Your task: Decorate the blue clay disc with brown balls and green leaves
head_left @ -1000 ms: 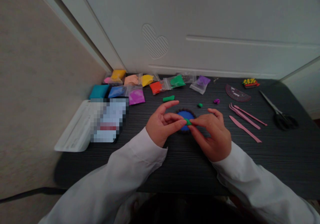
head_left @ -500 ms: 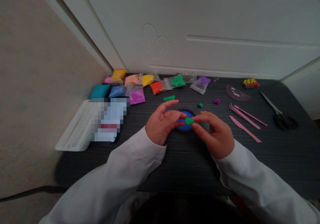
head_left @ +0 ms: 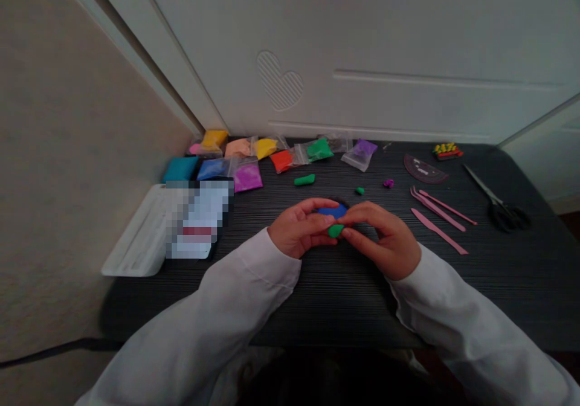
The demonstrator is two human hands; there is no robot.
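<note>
Between my two hands is a small leaf-shaped piece of green clay (head_left: 336, 231). My left hand (head_left: 301, 228) has its fingers closed around the left side of the clay. The thumb and forefinger of my right hand (head_left: 385, 240) pinch its right end. Just behind the fingers lies a round blue disc (head_left: 333, 211) with a dark edge, partly covered by my hands. Farther back on the dark table sit a green clay roll (head_left: 304, 180), a small green lump (head_left: 359, 191) and a purple lump (head_left: 388, 183).
Bags of coloured clay, one of them green (head_left: 320, 150), line the back by the white panel. To the left are a white tray (head_left: 136, 237) and a phone (head_left: 206, 219). Pink modelling tools (head_left: 439, 231), a clear protractor (head_left: 425, 169) and scissors (head_left: 496, 203) lie right.
Both hands have come slightly nearer to me with the green clay. My left fingers have folded in closer around it, and the clay has tilted.
</note>
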